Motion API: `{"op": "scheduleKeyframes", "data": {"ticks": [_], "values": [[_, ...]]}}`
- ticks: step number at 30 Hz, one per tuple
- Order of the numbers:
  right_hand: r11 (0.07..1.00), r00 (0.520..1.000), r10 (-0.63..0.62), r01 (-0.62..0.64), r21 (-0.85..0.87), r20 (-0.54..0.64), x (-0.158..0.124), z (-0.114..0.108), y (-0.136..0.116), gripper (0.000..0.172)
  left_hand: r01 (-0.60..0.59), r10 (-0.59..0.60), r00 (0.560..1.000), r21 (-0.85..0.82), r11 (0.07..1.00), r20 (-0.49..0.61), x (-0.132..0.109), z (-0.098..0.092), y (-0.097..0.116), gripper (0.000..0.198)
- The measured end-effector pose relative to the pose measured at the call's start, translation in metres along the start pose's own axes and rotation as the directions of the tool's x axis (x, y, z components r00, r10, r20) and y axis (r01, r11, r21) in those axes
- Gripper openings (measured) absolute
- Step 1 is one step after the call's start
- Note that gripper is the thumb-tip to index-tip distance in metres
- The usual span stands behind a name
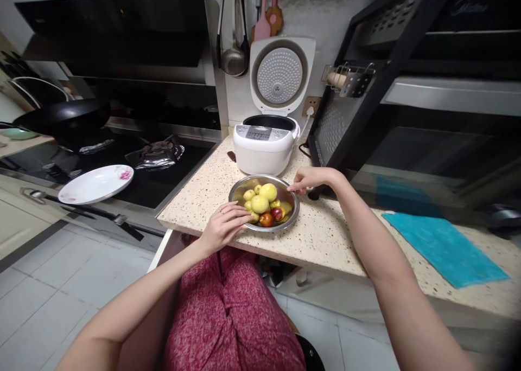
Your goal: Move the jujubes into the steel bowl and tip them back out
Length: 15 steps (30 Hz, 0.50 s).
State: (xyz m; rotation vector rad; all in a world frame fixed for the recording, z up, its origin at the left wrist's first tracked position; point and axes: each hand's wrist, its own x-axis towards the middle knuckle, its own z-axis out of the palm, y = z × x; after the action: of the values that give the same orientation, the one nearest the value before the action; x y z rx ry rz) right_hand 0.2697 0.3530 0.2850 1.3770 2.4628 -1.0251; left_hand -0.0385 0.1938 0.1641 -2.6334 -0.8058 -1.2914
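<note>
A shallow metal bowl stands on the speckled counter and holds several yellow-green fruits and a few red ones. My left hand reaches over the bowl's near left side, fingers stretched out and a ring on one of them. Its fingertips lie at the rim beside the yellow fruits. At the bowl's right rim is my right hand, its fingers bent and closed on the edge, the index finger pointing inward. Directly behind the bowl stands a white rice cooker with its lid raised.
To the left, a white floral plate sits at the front edge of the gas stove, with a black wok behind it. On the right are a turquoise cloth and a black rack. A drawer below the counter is pulled out.
</note>
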Motion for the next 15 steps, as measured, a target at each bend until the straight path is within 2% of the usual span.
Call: {"op": "scheduleKeyframes", "data": {"ticks": [2,4,6,8,12,15], "values": [[0.999,0.999,-0.03,0.03,0.038,0.017,-0.004,0.004,0.001,0.058,0.011,-0.011,1.0,-0.008,1.0,-0.01,0.0,0.001,0.0,0.032],[0.994,0.998,-0.062,0.063,0.084,-0.022,-0.011,0.013,0.001,0.058,0.019,-0.019,1.0,-0.024,1.0,-0.011,0.0,0.002,-0.001,0.032],[0.987,0.991,-0.047,0.065,0.144,-0.123,-0.018,0.028,0.0,0.057,0.033,-0.033,0.999,-0.046,0.998,-0.01,0.0,0.002,-0.002,0.034],[0.965,0.971,0.034,0.029,0.259,-0.238,-0.024,0.047,0.0,0.057,0.057,-0.058,0.998,-0.075,0.996,-0.013,0.0,0.002,-0.002,0.035],[0.833,0.937,0.114,0.092,0.546,-0.331,-0.034,0.087,-0.003,0.055,0.14,-0.147,0.988,-0.146,0.979,-0.037,0.0,0.003,0.001,0.032],[0.707,0.904,0.154,0.182,0.683,-0.4,-0.041,0.104,-0.011,0.052,0.26,-0.273,0.961,-0.187,0.947,-0.048,0.003,0.003,0.006,0.033]]}}
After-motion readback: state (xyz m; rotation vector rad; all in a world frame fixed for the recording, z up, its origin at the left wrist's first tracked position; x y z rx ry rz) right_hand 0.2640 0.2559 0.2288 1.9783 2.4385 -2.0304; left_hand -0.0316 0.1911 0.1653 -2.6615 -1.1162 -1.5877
